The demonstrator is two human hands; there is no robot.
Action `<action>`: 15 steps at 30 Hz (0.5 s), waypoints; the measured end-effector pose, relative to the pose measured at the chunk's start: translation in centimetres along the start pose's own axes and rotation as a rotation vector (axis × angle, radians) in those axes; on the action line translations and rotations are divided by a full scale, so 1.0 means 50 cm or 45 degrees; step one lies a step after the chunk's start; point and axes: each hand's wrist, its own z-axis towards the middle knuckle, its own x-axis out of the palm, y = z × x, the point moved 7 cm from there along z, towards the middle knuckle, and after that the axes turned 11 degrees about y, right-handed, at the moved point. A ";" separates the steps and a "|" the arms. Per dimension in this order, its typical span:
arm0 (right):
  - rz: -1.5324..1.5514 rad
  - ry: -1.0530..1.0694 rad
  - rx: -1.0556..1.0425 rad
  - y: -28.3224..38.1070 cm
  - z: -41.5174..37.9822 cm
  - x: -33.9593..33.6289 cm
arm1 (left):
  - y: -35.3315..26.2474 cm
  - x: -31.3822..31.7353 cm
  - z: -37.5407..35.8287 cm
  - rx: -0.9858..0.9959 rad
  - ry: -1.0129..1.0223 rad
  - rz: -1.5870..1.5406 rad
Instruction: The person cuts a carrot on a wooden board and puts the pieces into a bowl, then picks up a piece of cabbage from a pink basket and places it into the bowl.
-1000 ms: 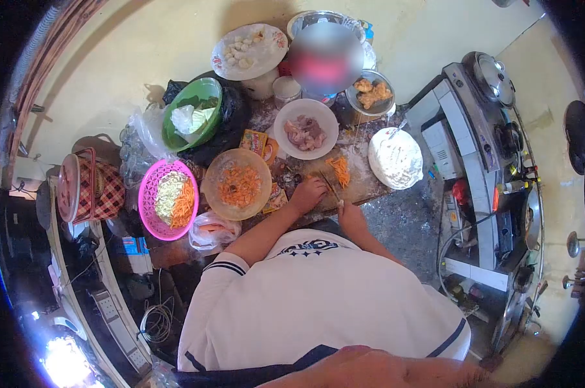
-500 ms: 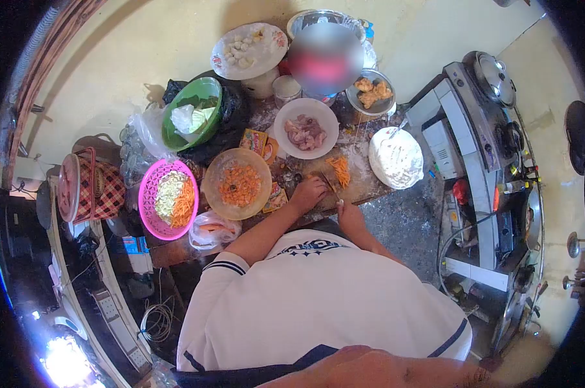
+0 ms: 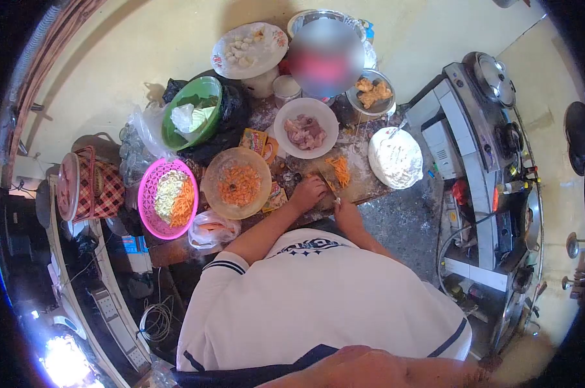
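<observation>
Head view: a floury worktop is being crowded by dishes. At its far side, pale pieces are being held on a flowered plate. On the left, pale shreds and orange shreds are being held side by side in a pink basket. Beyond it, a clear bag is being held in a green bowl. Just beside the basket, chopped orange pieces are being held by a peach bowl. Raw meat is being contained by a white bowl near the middle, and a white mixture by a second white bowl at the right. Browned pieces are being held in a metal bowl farther back. Nearest the body, the left hand is being rested low over the worktop, fingers bent; whether anything is being pinched beneath cannot be told. By the right hand, closed at the near edge, the handle of a knife is being gripped. On the worktop, a small heap of orange strips is being bordered by the blade.
</observation>
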 end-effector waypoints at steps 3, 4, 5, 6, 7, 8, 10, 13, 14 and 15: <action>0.020 0.020 -0.039 0.002 -0.017 -0.013 | 0.007 0.002 0.000 -0.076 0.090 -0.009; 0.019 0.020 -0.039 -0.005 -0.017 -0.008 | 0.009 0.009 0.000 -0.061 0.129 0.016; 0.012 -0.035 -0.075 -0.010 -0.015 -0.004 | 0.010 0.016 -0.001 -0.045 0.169 0.041; 0.005 -0.090 -0.111 -0.002 -0.018 -0.013 | 0.010 0.019 -0.001 -0.045 0.167 0.041; 0.004 -0.089 -0.112 0.001 -0.019 -0.016 | 0.008 0.014 -0.002 -0.031 0.100 0.047; 0.006 -0.068 -0.111 0.004 -0.021 -0.016 | 0.006 0.010 -0.005 -0.018 0.034 0.052; 0.009 -0.047 -0.110 0.009 -0.024 -0.018 | 0.005 0.008 -0.004 -0.050 0.098 0.057; 0.028 -0.010 -0.086 0.001 -0.016 -0.007 | 0.002 0.003 0.000 -0.089 0.151 0.042; 0.012 -0.005 -0.072 -0.009 -0.005 0.006 | 0.000 -0.001 0.001 -0.094 0.144 0.020; -0.003 -0.002 -0.057 -0.008 -0.001 0.007 | 0.000 0.000 0.000 -0.094 0.145 0.019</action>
